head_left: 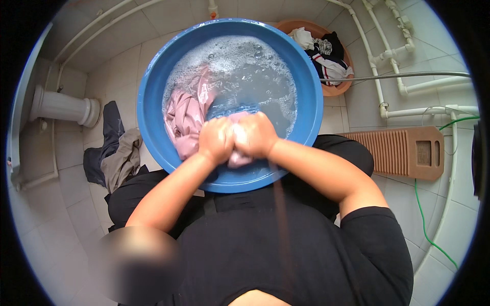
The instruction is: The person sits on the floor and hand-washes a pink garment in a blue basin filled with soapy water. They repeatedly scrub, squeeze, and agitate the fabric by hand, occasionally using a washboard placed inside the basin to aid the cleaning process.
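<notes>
A large round blue basin (153,148) holds cloudy, soapy water with foam along its far side. Inside it, a pink garment (184,112) lies partly in the water at the left and bunches up toward my hands. My left hand (217,138) is closed on the pink cloth, fingers curled. Pressed up against it, my right hand (255,135) is closed on the same cloth. Some of the cloth bulges out below and above the two fists, over the basin's near part. The fingertips are mostly hidden in the fabric.
Behind the basin at the right, an orange tub (344,89) holds black and white clothes. A brown washboard (398,153) lies at the right, near white pipes (383,97) and a green hose (423,224). Dark and grey clothes (120,148) lie on the tiled floor by a white pedestal (66,107).
</notes>
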`<state>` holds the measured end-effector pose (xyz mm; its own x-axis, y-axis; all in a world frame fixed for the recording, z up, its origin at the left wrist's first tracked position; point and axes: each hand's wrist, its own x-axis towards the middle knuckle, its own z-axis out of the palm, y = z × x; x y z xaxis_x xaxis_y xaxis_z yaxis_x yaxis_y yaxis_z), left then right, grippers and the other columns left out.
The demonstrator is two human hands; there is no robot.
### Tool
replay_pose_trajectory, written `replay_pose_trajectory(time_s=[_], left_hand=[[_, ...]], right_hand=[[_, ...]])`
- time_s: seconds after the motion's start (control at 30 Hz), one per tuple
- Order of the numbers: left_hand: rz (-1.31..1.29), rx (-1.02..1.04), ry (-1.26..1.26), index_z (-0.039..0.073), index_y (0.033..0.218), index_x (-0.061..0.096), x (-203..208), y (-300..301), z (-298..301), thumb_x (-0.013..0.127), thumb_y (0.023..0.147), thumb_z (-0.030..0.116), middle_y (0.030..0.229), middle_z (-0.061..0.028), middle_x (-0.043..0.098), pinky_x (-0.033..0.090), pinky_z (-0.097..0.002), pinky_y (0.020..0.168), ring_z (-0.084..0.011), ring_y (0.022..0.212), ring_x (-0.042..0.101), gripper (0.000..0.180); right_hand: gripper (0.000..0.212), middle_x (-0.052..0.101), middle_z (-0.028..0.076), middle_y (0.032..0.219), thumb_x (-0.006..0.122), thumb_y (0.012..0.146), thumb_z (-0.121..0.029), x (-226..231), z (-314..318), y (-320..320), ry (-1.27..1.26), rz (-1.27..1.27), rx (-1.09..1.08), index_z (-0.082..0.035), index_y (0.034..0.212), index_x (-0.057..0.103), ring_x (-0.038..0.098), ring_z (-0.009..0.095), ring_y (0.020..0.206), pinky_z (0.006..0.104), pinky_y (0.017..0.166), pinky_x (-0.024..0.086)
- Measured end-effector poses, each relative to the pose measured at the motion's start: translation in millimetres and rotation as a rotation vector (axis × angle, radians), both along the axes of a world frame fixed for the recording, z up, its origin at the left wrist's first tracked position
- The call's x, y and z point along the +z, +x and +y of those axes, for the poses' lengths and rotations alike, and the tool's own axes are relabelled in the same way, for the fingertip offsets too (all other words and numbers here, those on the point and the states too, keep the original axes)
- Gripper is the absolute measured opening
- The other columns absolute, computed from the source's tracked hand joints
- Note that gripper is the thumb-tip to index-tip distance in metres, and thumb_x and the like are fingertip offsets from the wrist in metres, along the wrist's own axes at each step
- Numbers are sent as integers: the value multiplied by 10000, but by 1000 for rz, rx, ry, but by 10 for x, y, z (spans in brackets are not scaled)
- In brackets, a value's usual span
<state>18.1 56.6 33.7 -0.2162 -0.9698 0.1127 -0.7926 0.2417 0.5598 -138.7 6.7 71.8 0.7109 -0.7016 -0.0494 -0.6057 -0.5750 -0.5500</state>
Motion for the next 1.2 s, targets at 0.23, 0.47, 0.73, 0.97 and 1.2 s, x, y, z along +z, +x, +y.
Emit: replay_pose_trajectory(time_s=[0.23, 0.47, 0.73, 0.97, 1.2], left_hand=[[364, 345, 204, -9, 981, 565, -263, 160, -374, 450, 906, 306, 1016, -193, 569, 389, -385, 874, -331, 1019, 514, 343], [-52, 12, -237, 57, 912, 571, 55, -33, 200, 492, 830, 211, 1008, -150, 536, 399, -446, 788, -348, 922, 501, 191], [-158, 317, -112, 148, 1104, 602, 121, 104, -264, 534, 840, 337, 1153, -148, 547, 407, -422, 859, -334, 1050, 510, 332], [607, -89, 65, -19, 794, 619, 2117, 917, 754, 644, 780, 118, 907, -121, 608, 443, -329, 799, -211, 857, 579, 140], [368, -1158, 229, 120, 1062, 651, 3586, 1168, 1857, 446, 893, 92, 1088, -77, 614, 402, -270, 821, -113, 920, 594, 267]], right_hand=[[410, 571, 146, 1046, 499, 789, -418, -277, -317, 128, 22, -109, -416, -65, 968, 606, 518, 331, 1007, 399, 866, 393], [323, 622, 113, 884, 546, 688, -374, -122, 152, -94, -279, -53, 32, -89, 819, 624, 576, 296, 854, 426, 742, 394], [455, 629, 125, 931, 576, 718, -517, -160, -323, 29, -127, -84, -394, -83, 829, 659, 556, 294, 948, 432, 913, 294], [275, 615, 104, 961, 699, 754, -216, 1388, -182, -1197, 401, -208, 27, -31, 948, 635, 587, 202, 901, 318, 787, 469], [156, 624, 11, 846, 608, 826, -168, 3158, 604, -1796, 255, -348, 1011, -93, 948, 667, 593, 173, 715, 289, 565, 442]])
